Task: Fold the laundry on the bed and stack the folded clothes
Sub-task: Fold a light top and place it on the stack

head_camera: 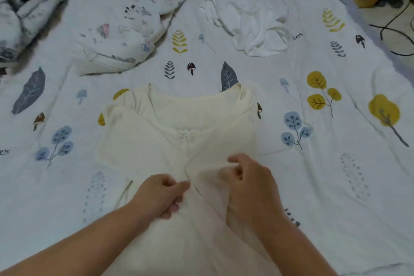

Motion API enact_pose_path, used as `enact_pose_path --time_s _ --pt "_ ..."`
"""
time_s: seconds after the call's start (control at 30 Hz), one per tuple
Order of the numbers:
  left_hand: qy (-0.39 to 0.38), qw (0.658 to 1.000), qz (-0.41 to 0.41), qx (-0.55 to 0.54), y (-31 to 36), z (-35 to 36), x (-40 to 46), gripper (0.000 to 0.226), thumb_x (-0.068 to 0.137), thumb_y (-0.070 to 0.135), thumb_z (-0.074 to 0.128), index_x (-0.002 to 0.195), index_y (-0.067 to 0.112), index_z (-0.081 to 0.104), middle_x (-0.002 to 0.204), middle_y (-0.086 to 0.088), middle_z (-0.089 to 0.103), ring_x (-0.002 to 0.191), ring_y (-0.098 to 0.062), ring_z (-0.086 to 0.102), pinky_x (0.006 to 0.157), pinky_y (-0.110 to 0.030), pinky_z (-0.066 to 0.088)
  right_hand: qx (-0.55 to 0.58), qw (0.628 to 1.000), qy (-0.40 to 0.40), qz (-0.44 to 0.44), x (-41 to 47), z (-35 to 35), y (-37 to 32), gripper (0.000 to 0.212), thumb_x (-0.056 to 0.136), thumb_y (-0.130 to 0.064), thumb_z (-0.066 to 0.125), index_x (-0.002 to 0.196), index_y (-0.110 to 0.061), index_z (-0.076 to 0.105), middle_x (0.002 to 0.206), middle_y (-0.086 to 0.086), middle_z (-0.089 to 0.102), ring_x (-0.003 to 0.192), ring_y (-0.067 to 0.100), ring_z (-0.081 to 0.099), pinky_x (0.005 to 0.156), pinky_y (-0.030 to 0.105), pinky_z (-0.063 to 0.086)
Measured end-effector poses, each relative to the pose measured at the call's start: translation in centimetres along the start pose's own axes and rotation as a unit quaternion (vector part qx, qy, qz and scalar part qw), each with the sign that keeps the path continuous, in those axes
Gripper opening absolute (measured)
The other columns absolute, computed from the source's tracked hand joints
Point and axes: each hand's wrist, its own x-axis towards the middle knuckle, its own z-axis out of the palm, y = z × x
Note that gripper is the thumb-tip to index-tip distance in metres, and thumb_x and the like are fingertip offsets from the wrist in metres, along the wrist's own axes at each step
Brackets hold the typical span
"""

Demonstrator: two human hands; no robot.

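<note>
Pinching w/ both hands, I see: left hand has thumb and curled fingers nipping the cream top at its centre front, right hand bunches the cloth just beside it. Top lies flat on the leaf-print bed sheet, neck facing away. Farther off: crumpled white garment upper right, rumpled duvet upper left.
</note>
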Motion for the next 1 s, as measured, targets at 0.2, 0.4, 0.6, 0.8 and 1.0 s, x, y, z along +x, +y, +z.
enact_pose_path --time_s 0.2,0.4,0.6,0.8,1.0 --pt "0.081 0.989 0.007 0.127 -2.1 2.6 -2.1 0.055 0.067 0.071 0.056 0.059 0.017 0.053 0.049 0.0 0.063 0.049 -0.016 0.062 0.059 -0.034 0.054 -0.177 0.982 0.007 -0.069 9.4 0.1 0.7 0.053 0.096 -0.014 0.036 0.146 -0.03 0.025 0.097 0.009 0.059 0.086 0.027 0.054 0.072 0.032 0.038" --pt "0.074 0.979 0.005 0.189 -0.6 5.4 -1.1 0.038 0.078 0.052 0.055 0.058 0.019 0.055 0.068 0.005 0.064 0.078 -0.017 0.066 0.062 -0.023 0.044 -0.321 0.94 -0.072 -0.091 12.6 1.4 0.0 0.025 0.096 -0.012 0.032 0.109 -0.018 0.052 0.105 0.012 0.059 0.088 0.028 0.055 0.067 0.032 0.037" --pt "0.055 0.996 0.015 -0.065 -1.5 3.0 -1.1 0.017 0.081 0.006 0.052 0.066 0.012 0.059 0.06 -0.003 0.059 0.055 -0.019 0.058 0.056 -0.033 0.053 -0.328 0.943 0.051 -0.029 13.8 -0.7 1.7 0.016 0.094 -0.007 0.035 0.1 -0.005 0.05 0.096 0.015 0.059 0.075 0.03 0.05 0.061 0.032 0.032" --pt "-0.125 0.971 -0.021 -0.203 -2.3 -0.7 -2.5 0.014 0.089 0.007 0.053 0.081 0.015 0.06 0.057 0.005 0.056 0.047 -0.007 0.049 0.042 -0.02 0.039 -0.317 0.946 0.049 0.04 14.3 -1.2 3.5 0.011 0.091 -0.006 0.039 0.096 -0.006 0.049 0.1 0.017 0.059 0.084 0.034 0.055 0.065 0.033 0.035" --pt "0.019 0.972 0.116 0.203 -3.7 -1.8 -2.9 0.016 0.078 0.016 0.058 0.065 0.023 0.055 0.06 0.009 0.055 0.058 -0.002 0.049 0.057 -0.017 0.04 -0.275 0.955 0.089 0.067 14.0 -1.6 3.5 0.031 0.089 -0.002 0.037 0.12 -0.003 0.039 0.107 0.022 0.058 0.096 0.04 0.056 0.068 0.035 0.033"
